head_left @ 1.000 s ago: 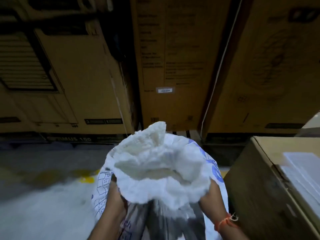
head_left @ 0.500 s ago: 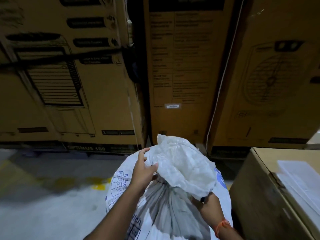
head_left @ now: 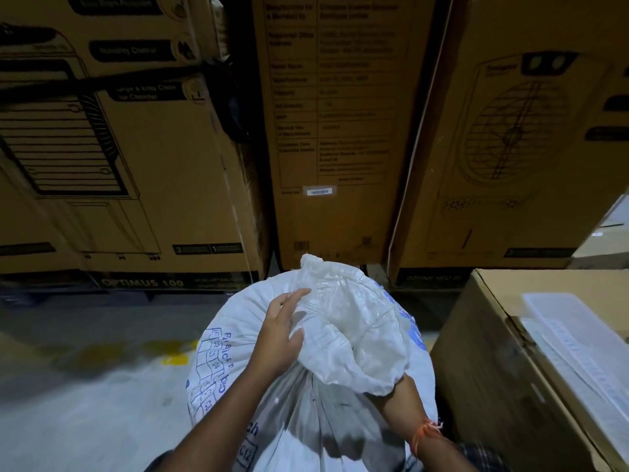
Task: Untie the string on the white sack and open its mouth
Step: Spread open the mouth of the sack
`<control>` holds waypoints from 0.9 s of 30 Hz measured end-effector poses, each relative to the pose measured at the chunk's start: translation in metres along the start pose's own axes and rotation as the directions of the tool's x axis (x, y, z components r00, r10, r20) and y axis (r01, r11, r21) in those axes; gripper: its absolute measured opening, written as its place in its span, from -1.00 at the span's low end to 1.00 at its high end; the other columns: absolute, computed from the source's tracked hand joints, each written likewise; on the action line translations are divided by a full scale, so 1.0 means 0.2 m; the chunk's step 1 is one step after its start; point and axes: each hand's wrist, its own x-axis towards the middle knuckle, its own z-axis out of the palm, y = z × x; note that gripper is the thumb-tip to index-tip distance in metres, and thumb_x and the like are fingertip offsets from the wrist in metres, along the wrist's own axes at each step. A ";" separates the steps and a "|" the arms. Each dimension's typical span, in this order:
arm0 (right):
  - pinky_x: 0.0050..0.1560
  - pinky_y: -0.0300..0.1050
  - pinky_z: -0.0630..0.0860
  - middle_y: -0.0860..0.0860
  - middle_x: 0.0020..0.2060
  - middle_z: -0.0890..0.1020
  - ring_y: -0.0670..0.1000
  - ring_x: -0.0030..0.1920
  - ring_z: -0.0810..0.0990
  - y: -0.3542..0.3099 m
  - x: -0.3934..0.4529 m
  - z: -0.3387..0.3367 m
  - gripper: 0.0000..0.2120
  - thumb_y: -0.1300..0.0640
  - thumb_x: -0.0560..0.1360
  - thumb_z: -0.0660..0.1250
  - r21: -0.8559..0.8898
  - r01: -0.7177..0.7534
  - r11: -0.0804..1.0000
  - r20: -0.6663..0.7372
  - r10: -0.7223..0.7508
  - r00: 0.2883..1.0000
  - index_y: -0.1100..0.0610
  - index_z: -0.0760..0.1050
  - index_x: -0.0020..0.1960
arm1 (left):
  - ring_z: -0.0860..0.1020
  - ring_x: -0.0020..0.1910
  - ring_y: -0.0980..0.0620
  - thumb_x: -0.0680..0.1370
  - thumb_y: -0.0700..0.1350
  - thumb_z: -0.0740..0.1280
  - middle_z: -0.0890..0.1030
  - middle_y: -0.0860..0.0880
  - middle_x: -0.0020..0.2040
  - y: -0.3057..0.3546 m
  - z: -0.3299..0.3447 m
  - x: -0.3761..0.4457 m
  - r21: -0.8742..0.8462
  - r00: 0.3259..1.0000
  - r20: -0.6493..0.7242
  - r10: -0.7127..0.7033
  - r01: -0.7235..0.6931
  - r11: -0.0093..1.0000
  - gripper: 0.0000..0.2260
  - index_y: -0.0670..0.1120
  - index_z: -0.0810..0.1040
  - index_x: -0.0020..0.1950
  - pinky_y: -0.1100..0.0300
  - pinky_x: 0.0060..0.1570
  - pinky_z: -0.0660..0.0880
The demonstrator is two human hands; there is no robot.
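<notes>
From the head view, the white sack (head_left: 326,386) stands upright on the floor (head_left: 85,403) right in front of you, low and centre in the frame, with blue print and a small grid of boxes down its left side. Its gathered top flops over toward your right as a crumpled white flap.

Your left hand (head_left: 280,338) rests on the near left side of that flap, fingers fairly straight and spread, fingertips touching the fabric, thumb lying against it. Your right hand (head_left: 396,400) is tucked under the drooping lip of the flap; most of its fingers are hidden by the fabric, so it seems to be gripping the sack there, though the grip itself is not plain. An orange thread (head_left: 423,434) circles that wrist. Your two hands sit apart, one on each side of the bunched neck.

No string can be made out on the sack in this dim light.

Behind the sack, tall cardboard cartons (head_left: 343,131) with printed line drawings and text stand side by side. At your right, just beside the sack, is another cardboard box (head_left: 493,369) with white sheets (head_left: 578,335) lying on top.
</notes>
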 end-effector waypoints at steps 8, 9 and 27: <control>-0.11 -0.45 0.45 -0.15 -0.13 0.65 -0.06 -0.02 0.65 -0.11 -0.06 -0.02 -0.75 0.15 0.42 0.57 0.018 0.092 0.996 -0.029 -0.092 0.995 -0.05 0.55 -0.01 | 0.28 0.42 0.24 0.56 -0.26 0.33 0.30 0.03 0.53 -0.05 0.03 -0.02 0.091 1.000 -0.002 0.019 -0.018 0.996 -0.46 0.23 0.48 0.44 0.29 0.31 0.43; -0.09 -0.45 0.46 -0.15 -0.09 0.67 -0.09 -0.02 0.65 -0.10 -0.06 -0.02 -0.73 0.10 0.40 0.58 0.006 0.103 0.995 -0.035 -0.103 0.994 -0.04 0.58 0.03 | 0.31 0.42 0.23 0.56 -0.25 0.35 0.32 0.04 0.51 -0.06 0.03 -0.03 0.085 1.000 -0.008 0.004 -0.003 0.996 -0.49 0.19 0.50 0.45 0.32 0.29 0.44; 0.49 0.04 0.24 0.09 0.54 0.28 0.12 0.54 0.23 -0.58 0.27 -0.38 -0.76 -0.12 0.41 0.54 -0.386 0.350 0.854 -0.016 -0.385 0.923 -0.17 0.70 0.06 | 0.63 0.10 0.24 0.49 -0.32 0.37 0.61 0.00 0.07 -0.05 -0.04 -0.14 -0.040 0.991 0.009 -0.135 0.135 0.990 -0.66 0.14 0.71 -0.03 0.40 0.22 0.50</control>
